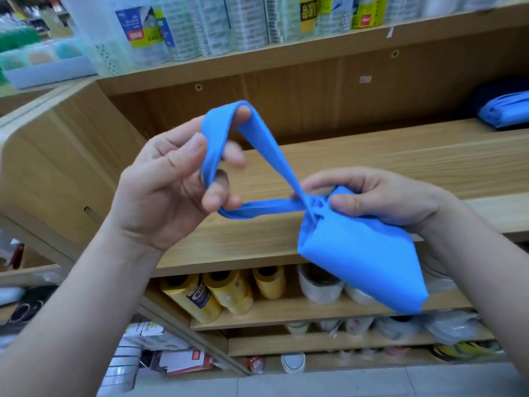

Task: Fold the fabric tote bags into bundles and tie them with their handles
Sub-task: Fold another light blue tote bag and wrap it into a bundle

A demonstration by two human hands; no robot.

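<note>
A blue fabric tote bag (363,262), folded into a thick bundle, hangs in the air in front of a wooden shelf. My right hand (380,196) grips the bundle's gathered top, thumb and fingers pinching the fabric where the handles come out. The blue handle loop (269,144) stretches up and left from there. My left hand (174,179) holds this loop spread, with its fingers hooked inside it and the thumb against the strap. Another blue folded bag (506,113) lies on the shelf at the far right.
The wooden shelf board (372,161) runs behind my hands. Rolls and packaged goods (217,27) fill the shelf above; yellow rolls (217,293) and tape rolls sit on the shelf below. A pale blue tray (48,70) stands at upper left. Boxes (183,362) rest near the floor.
</note>
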